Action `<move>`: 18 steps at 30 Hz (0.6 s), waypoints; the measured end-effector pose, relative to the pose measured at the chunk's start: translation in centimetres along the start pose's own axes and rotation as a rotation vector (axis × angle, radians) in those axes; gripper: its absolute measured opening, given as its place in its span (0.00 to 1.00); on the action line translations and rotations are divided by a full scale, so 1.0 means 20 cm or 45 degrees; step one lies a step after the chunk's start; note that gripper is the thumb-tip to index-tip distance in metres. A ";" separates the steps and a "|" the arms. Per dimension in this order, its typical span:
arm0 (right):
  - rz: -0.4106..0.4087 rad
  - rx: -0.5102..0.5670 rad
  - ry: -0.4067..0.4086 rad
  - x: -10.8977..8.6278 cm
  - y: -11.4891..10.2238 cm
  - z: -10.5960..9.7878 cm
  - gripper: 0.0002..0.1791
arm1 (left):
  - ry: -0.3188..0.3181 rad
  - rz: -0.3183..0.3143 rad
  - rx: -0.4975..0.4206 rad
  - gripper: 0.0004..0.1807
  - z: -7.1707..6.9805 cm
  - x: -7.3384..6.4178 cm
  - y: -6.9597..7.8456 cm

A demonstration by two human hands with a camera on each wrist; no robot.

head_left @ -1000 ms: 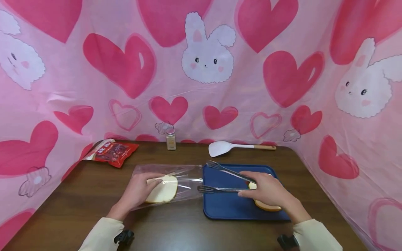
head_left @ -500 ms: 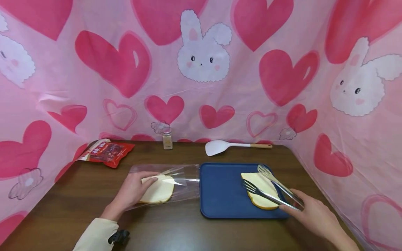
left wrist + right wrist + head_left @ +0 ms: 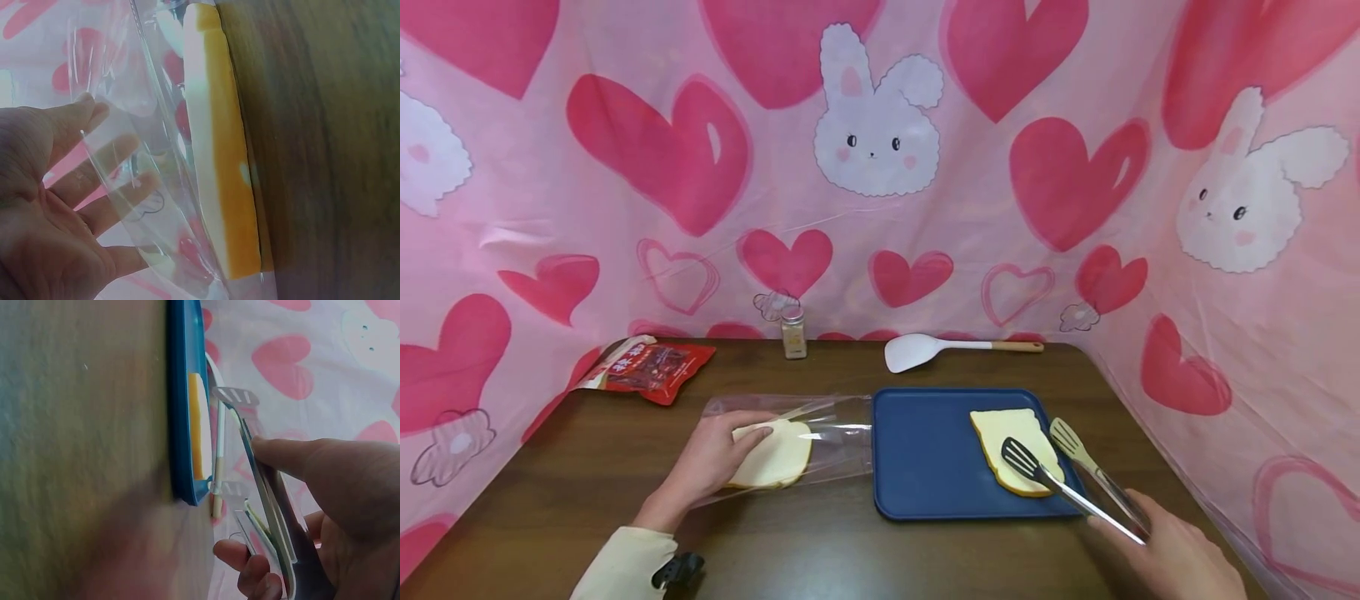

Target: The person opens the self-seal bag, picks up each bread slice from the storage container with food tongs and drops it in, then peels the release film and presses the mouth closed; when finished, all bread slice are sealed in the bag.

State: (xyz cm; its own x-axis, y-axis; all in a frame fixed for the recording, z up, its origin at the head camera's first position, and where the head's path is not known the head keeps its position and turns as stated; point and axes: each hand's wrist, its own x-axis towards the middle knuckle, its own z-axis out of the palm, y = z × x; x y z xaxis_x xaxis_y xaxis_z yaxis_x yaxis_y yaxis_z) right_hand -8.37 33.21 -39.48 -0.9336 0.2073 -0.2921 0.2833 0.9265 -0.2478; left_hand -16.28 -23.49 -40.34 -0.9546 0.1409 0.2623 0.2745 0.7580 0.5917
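My left hand point(image 3: 711, 450) pinches the edge of a clear plastic bag point(image 3: 842, 454) lying on the table. A slice of bread point(image 3: 786, 462) lies inside the bag, pale with a golden crust point(image 3: 234, 187). In the left wrist view the fingers show through the film. My right hand point(image 3: 1180, 550) grips metal tongs point(image 3: 1086, 503), their slotted ends spread apart. One tong end overlaps a second bread slice point(image 3: 1000, 425) in the head view; the other is at the tray's right edge. That slice lies flat on the right half of a blue tray point(image 3: 925, 458).
A white spatula point(image 3: 913, 352) with a wooden handle lies behind the tray. A small seasoning jar point(image 3: 793, 335) stands at the back. To the far left is a red food packet point(image 3: 655, 371). Pink printed fabric point(image 3: 880, 217) walls the table on three sides.
My right hand has drawn the tongs right and toward me, away from the bag's mouth, past the slice on the tray. My left hand still holds the bag.
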 end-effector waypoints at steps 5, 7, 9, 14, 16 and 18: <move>0.049 -0.026 -0.099 -0.01 -0.02 0.03 0.65 | 0.000 0.002 0.002 0.12 0.00 -0.01 0.00; 0.047 -0.044 -0.113 -0.01 -0.03 0.04 0.65 | -0.005 -0.002 0.000 0.12 0.00 -0.01 0.00; 0.047 -0.066 -0.117 -0.02 -0.05 0.04 0.66 | -0.013 -0.007 0.000 0.12 -0.01 -0.01 0.01; 0.052 -0.102 -0.105 -0.03 -0.07 0.05 0.65 | -0.024 -0.009 0.004 0.13 -0.01 -0.01 0.01; 0.049 -0.105 -0.100 -0.03 -0.08 0.05 0.64 | -0.025 -0.009 0.005 0.13 -0.01 -0.01 0.01; 0.042 -0.114 -0.098 -0.04 -0.08 0.05 0.63 | -0.026 -0.011 0.005 0.13 -0.01 -0.01 0.01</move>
State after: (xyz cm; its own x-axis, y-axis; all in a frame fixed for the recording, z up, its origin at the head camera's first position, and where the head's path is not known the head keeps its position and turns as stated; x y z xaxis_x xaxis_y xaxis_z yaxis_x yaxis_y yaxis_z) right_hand -7.90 31.22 -39.78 -0.9035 0.2170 -0.3696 0.2900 0.9445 -0.1544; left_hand -16.00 -23.54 -40.21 -0.9591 0.1475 0.2418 0.2661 0.7616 0.5909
